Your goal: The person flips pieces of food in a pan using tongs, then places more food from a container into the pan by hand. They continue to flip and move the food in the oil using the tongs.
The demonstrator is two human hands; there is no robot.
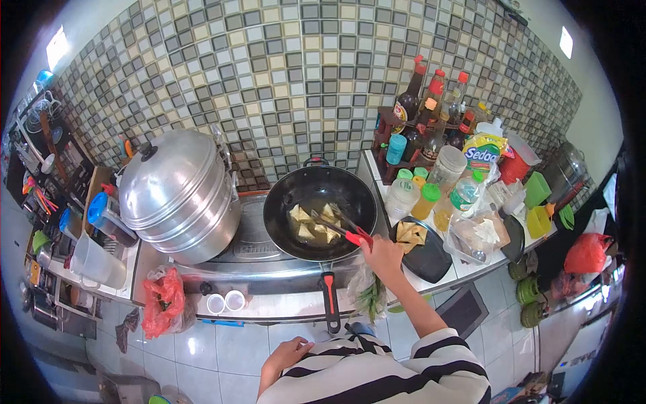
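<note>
Several folded pastry pieces point(328, 234) lie in oil inside a black wok point(279, 202) on the stove. My right hand point(382, 256) is closed around the red handle of dark tongs point(353, 236), whose tips reach down among the pieces. Just right of the wok, a black plate point(431, 261) holds more folded pastry point(410, 236). Near my striped shirt, my left hand point(285, 355) hangs below the counter edge, its fingers loosely curled and partly hidden; whether it holds anything is unclear. The wok's black and red handle point(330, 301) points toward me.
A large silver steamer point(178, 195) stands left of the wok. Two small white cups point(225, 302) and a red plastic bag point(163, 303) are at the front edge. Sauce bottles point(410, 101), jars point(402, 197) and a plastic container point(474, 236) crowd the right side.
</note>
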